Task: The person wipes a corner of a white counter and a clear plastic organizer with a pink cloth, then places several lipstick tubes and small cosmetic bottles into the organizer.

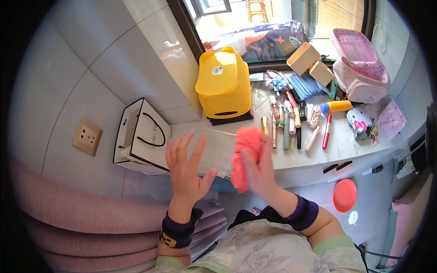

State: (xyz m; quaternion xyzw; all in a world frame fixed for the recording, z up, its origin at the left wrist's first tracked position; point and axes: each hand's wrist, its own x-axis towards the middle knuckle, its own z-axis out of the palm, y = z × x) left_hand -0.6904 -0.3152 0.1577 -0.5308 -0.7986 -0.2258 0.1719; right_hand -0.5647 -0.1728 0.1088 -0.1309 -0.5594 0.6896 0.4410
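My right hand grips a bunched coral-red cloth over the front part of the white marble-patterned countertop. My left hand is raised to the left of it, fingers spread and holding nothing. Between and behind the hands lies something clear with straight edges, like transparent plastic; its full shape is hard to make out. To the right of the cloth, several cosmetic tubes and sticks lie on the counter, among them a gold tube and a red tube.
A white paper bag with black cord handles stands left. An upturned yellow plastic basket sits at the back, near cardboard boxes. Farther right are an orange bottle and an open pink case. A coral basin rests on the floor.
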